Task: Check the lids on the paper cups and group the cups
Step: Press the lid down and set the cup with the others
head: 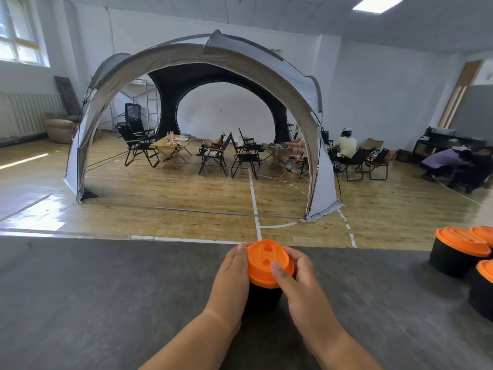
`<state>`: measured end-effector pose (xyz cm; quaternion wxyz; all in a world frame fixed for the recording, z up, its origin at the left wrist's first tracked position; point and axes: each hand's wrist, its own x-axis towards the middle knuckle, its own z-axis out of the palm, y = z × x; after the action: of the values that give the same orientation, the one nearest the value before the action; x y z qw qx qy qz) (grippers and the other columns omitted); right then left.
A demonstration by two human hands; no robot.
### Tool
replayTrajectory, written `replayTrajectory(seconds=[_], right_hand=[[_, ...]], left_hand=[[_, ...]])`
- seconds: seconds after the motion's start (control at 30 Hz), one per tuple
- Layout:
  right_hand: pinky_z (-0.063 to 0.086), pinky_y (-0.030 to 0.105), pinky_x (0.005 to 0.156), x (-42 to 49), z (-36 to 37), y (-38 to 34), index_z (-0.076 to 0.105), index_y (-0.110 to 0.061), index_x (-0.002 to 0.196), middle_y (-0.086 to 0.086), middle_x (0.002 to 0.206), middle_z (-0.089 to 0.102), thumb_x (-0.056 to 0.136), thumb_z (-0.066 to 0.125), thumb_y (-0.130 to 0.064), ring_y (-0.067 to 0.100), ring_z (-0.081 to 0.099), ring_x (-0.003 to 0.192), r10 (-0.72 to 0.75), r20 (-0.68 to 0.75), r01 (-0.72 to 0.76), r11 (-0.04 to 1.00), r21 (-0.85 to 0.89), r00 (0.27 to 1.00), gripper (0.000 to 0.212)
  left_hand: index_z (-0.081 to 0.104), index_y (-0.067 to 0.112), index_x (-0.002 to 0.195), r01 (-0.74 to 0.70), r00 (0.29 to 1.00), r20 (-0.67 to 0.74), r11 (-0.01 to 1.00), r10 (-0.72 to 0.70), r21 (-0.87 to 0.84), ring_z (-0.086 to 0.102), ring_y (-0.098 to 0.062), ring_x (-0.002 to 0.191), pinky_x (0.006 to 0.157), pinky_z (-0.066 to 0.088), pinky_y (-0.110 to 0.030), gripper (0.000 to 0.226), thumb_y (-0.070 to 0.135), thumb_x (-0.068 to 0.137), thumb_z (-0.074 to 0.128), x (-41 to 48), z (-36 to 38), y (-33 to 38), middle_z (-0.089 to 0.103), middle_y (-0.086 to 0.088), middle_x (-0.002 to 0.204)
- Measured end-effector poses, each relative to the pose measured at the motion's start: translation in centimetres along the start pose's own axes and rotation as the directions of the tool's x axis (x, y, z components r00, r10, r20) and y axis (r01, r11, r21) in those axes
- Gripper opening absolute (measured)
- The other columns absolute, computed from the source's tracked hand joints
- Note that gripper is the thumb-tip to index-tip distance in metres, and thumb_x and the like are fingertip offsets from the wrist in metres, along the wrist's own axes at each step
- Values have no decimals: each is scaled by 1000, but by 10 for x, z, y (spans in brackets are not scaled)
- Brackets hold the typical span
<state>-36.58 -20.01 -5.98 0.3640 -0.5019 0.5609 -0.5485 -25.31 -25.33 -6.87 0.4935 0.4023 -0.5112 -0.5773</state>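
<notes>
Grey table (106,289), near centre: black cup (262,296) upright. Left hand (232,273) curls round its left side. Right hand (301,284) grips the orange lid (268,263), thumb on top. Three more lidded cups (450,260) cluster at the right edge. Tent (186,102) beyond.

1 cup (264,292) left of 3 cups (458,253)

An orange lid (257,265) is seen on a black cup (262,297); the cups (450,260) at right are coloured alike. The table (106,289) is mottled dark grey, and the floor (186,188) is wood-grained, lined white.
</notes>
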Motion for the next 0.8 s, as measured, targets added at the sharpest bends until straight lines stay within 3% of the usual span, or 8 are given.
replayTrajectory(seconds=[0.17,0.23,0.33,0.43,0.57,0.67,0.8], right_hand=[[48,22,91,4,-4,1,53,-33,121,-10,118,64,87,60,-37,3,60,110,32,64,-37,996,77,997,35],[46,17,90,3,-4,2,51,-35,125,-13,120,62,90,54,-40,-1,58,110,42,81,-47,996,70,996,35],[37,6,85,-2,3,-1,28,-46,138,-23,129,47,84,39,-60,-4,45,121,37,98,-34,999,-37,994,56],[33,0,81,-9,11,1,13,-51,134,-20,133,38,82,31,-66,-5,40,120,-5,58,14,988,-156,998,58],[39,5,78,-6,9,0,29,-44,127,-19,124,46,91,34,-57,-7,47,110,-6,10,7,991,-134,1000,39],[43,7,74,-3,1,-1,42,-41,120,-19,114,53,102,38,-40,-6,54,100,15,21,-14,996,-83,1000,19],[41,11,79,3,-5,1,50,-41,122,-11,123,54,103,36,-39,-1,54,104,25,-9,-26,994,-110,1000,24]], left_hand=[[61,29,119,136,990,54,983,-130,-123,58,-22,114,107,40,-45,30,39,100,40,4,-1,9,65,-4,118],[62,25,116,159,986,69,978,-151,-132,60,-24,109,102,43,-41,29,36,101,41,3,-2,6,67,-7,113],[65,18,110,29,999,32,1000,-29,-12,65,-16,103,89,52,-29,26,25,103,41,2,-4,0,69,-6,113],[65,20,113,-8,1000,-4,1000,8,20,66,-7,100,87,53,-25,26,23,103,42,-1,-3,-5,69,1,114],[64,23,118,40,999,15,999,-40,-4,62,-21,112,102,47,-48,30,36,100,43,-5,3,1,67,-4,121],[68,22,110,216,976,15,961,-217,-170,66,-28,103,97,48,-47,34,45,96,48,-5,2,11,72,-10,107],[70,15,100,276,961,76,946,-267,-168,68,-27,94,84,49,-36,34,41,98,48,-9,6,15,76,-11,89]])
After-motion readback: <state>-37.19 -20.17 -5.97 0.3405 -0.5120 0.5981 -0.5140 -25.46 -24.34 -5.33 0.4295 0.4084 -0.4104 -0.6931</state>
